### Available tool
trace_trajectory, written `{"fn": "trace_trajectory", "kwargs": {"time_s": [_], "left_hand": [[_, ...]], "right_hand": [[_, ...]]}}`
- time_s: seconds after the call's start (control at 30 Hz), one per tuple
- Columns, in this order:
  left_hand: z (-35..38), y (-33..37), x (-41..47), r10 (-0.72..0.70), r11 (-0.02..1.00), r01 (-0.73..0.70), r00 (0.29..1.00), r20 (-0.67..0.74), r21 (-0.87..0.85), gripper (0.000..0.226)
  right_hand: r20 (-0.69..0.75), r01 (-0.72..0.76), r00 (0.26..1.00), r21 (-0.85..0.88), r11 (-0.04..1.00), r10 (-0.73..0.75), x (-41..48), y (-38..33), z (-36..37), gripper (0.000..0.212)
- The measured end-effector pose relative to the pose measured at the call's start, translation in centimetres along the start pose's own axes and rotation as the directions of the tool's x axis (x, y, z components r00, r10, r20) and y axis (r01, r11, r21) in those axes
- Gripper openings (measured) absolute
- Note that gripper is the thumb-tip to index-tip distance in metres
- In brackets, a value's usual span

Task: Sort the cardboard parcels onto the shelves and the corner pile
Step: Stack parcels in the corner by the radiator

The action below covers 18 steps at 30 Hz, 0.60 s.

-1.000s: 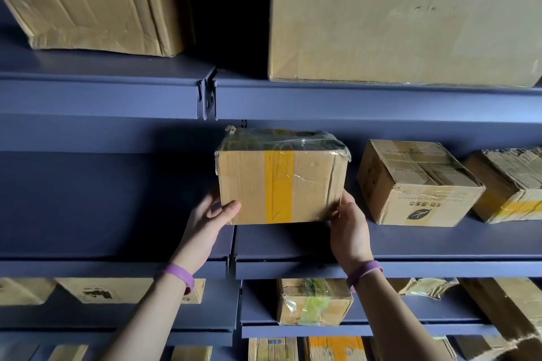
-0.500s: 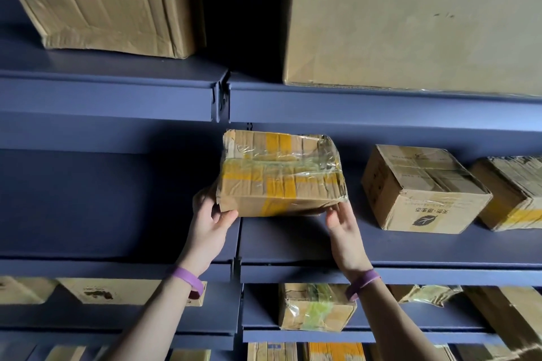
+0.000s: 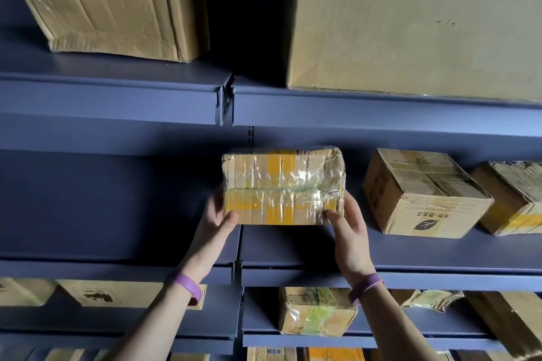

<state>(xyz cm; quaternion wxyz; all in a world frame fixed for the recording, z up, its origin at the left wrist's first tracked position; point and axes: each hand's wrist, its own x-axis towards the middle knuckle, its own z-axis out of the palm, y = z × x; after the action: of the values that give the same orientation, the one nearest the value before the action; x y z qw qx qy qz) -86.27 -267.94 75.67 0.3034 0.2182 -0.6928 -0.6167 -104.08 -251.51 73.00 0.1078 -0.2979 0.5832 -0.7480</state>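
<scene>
At mid shelf [image 3: 410, 252], L+R hands [image 3: 214, 228] [image 3: 352, 234] grip parcel [image 3: 281, 187].

we are wearing a smooth purple left wristband [image 3: 187, 288] just below our left hand [image 3: 215, 227] and a matching purple right wristband [image 3: 365, 287] below our right hand [image 3: 350, 233]; both of our forearms are showing bare.

Gripping tape-wrapped parcel [image 3: 283, 187] at both ends: left hand [image 3: 215, 224] at its 9 o'clock, right hand [image 3: 350, 233] at its 3 o'clock. Sitting on blue shelf [image 3: 440, 255], near parcel's 3 o'clock side: leaf-printed box [image 3: 425, 193].
</scene>
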Motion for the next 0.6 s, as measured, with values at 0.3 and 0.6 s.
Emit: {"fn": "trace_trajectory", "kwargs": {"time_s": [0.3,0.6], "left_hand": [[-0.6,-1.6,0.6,0.055,0.998,-0.055,0.998,-0.021,0.014,0.061],[-0.2,-2.9,1.4,0.056,0.996,-0.047,0.991,-0.119,0.079,0.021]], "right_hand": [[0.038,0.005,0.999,0.008,1.0,-0.005,0.0,0.3,-0.1,0.048],[0.044,0.013,0.999,-0.045,0.999,-0.011,0.0,0.2,0.1,0.066]]}}
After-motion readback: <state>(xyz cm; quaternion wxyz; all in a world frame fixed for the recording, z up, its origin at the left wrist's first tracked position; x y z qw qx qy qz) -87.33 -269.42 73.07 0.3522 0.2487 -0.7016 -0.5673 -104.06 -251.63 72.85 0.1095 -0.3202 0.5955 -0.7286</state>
